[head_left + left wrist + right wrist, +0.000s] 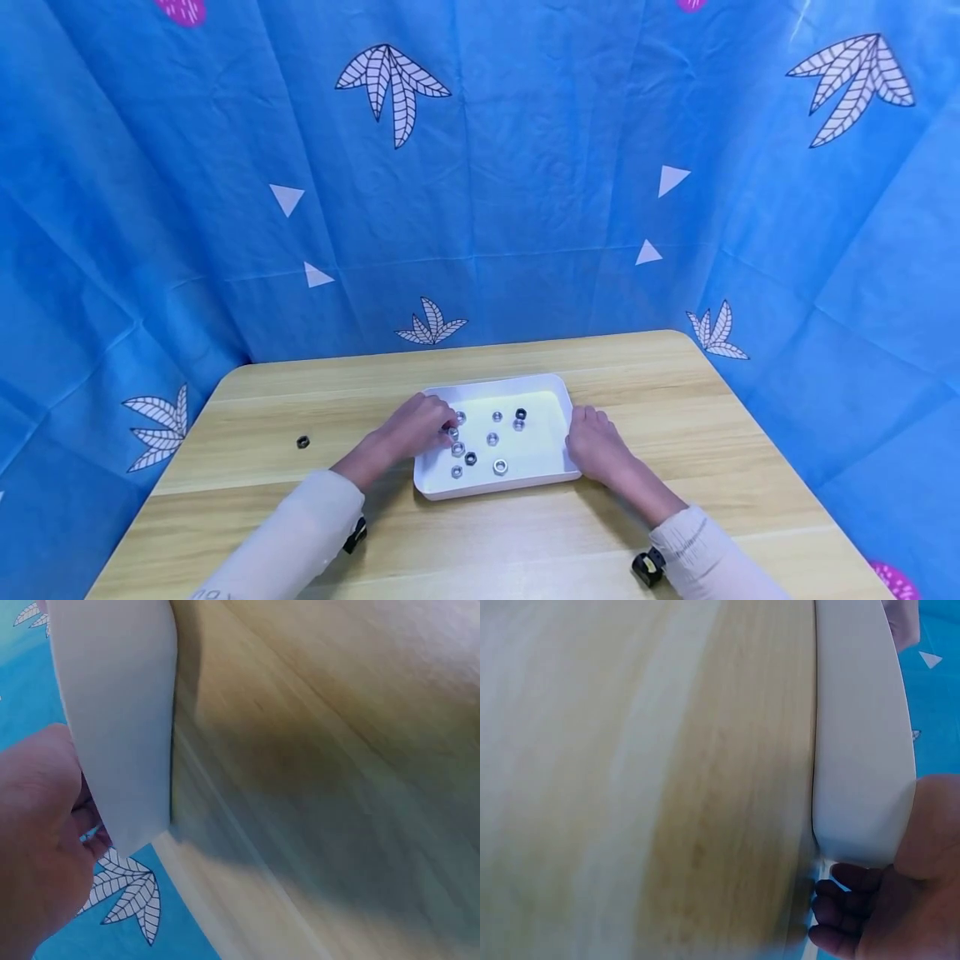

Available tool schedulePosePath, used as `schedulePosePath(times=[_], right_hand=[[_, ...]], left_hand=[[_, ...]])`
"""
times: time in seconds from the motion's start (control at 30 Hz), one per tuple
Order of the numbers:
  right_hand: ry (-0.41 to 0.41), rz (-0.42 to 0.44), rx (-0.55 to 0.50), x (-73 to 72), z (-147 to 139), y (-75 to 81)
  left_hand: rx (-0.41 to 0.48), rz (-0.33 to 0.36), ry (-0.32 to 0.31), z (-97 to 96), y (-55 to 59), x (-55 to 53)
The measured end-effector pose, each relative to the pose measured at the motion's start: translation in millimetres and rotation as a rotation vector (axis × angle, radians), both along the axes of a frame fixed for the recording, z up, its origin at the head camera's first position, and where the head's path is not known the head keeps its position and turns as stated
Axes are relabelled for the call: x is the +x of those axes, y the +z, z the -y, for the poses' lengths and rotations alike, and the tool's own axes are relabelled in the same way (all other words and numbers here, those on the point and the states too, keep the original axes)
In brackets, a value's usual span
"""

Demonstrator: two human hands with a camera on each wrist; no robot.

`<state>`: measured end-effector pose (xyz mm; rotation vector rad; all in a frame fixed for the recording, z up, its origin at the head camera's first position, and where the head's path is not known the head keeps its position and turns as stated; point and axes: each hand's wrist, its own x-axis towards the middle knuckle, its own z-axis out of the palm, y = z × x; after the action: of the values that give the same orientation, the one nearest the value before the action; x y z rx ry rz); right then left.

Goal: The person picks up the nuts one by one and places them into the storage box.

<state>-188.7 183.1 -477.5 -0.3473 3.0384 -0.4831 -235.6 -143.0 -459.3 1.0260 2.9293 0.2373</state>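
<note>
A white tray (pixel 536 454) with a low rim lies crosswise between both hands. Inside are several hex nuts, among them a large silver nut (pixel 500 467), a dark nut (pixel 470 458) and another dark nut (pixel 521 413). My left hand (pixel 423 425) grips the tray's left end; its thumb reaches over the rim beside some silver nuts, partly covering a dark one. On the opposite end my right hand (pixel 596 442) holds the tray, its curled fingers (pixel 847 900) outside the end wall. From the left wrist, the tray's long side wall (pixel 120 712) hides part of the left fingers.
One black nut (pixel 303 442) lies apart on the wooden table (pixel 495 550), left of the tray. A blue curtain (pixel 510 208) with leaf prints hangs behind and at both sides of the table. Black wrist straps (pixel 356 535) show beneath the light sleeves.
</note>
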Motion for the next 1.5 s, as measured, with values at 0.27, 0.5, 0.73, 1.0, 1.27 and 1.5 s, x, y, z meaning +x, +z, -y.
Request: schedulePosePath(times=[0.27, 0.5, 0.73, 1.0, 1.27, 1.5], right_hand=[[-0.011, 0.022, 0.021, 0.4, 1, 0.2], [-0.014, 0.025, 0.01, 0.5, 1, -0.9], [-0.012, 0.028, -0.002, 0.0, 1, -0.9], [-0.001, 0.011, 0.023, 0.3, 0, -0.7], [-0.009, 0.014, 0.026, -0.4, 0, -1.7], [-0.008, 0.017, 0.036, -1.2, 0, -1.6]], left_hand=[[-0.002, 0.095, 0.075, -3.7, 3.3, 1.5], [0.023, 0.182, 0.114, -4.4, 5.4, -0.3], [0.029, 0.23, 0.146, -4.6, 7.0, 0.6], [0.019, 0.229, 0.142, -4.6, 5.8, -1.2], [0.008, 0.212, 0.116, -5.7, 8.9, 0.0], [-0.024, 0.206, 0.117, -6.4, 11.1, 0.7]])
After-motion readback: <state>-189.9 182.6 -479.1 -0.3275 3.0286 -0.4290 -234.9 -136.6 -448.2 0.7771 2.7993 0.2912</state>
